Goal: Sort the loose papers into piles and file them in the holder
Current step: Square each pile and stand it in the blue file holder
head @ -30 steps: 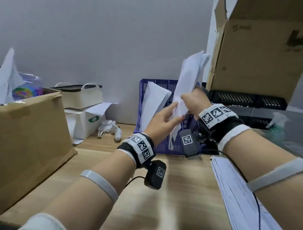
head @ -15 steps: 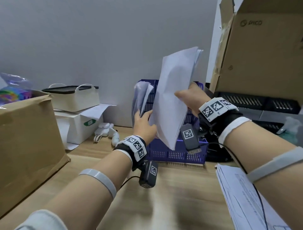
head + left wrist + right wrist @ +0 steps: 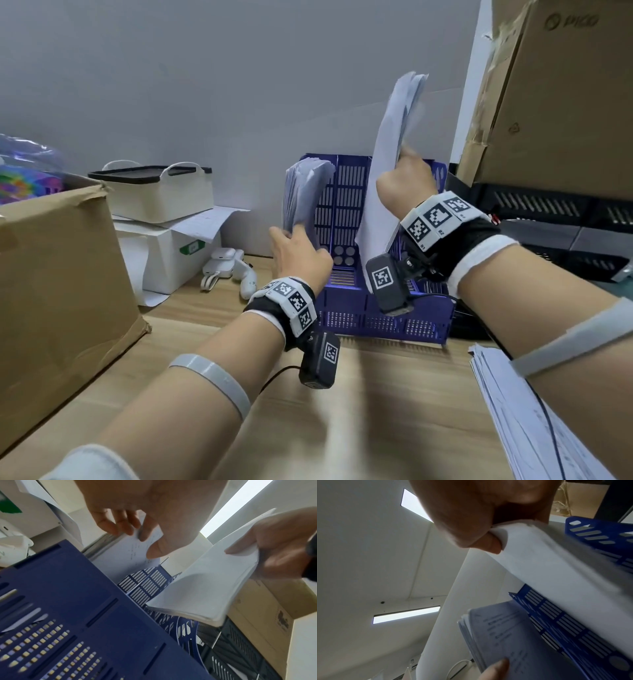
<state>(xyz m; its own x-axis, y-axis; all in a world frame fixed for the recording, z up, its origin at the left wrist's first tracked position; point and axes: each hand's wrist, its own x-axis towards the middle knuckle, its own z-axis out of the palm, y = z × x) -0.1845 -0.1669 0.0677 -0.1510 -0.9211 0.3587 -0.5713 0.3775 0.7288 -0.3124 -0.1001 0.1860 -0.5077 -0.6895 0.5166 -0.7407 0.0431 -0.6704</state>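
Observation:
A blue slotted file holder stands at the back of the wooden table. A stack of filed papers leans in its left slot; my left hand pinches that stack between thumb and fingers. My right hand grips a second, thicker stack of white papers upright and edge-on, its lower end over a slot to the right of the filed stack. The right wrist view shows my thumb on this stack above the holder's dividers. A pile of loose papers lies flat at the table's right.
A brown cardboard box stands at the left. Behind it are a white basket with a black lid, a white box and a white controller. A big cardboard box sits on black crates at the right.
My right hand turned its stack from face-on to edge-on and brought it over the holder. My left hand left that stack and took hold of the papers in the left slot.

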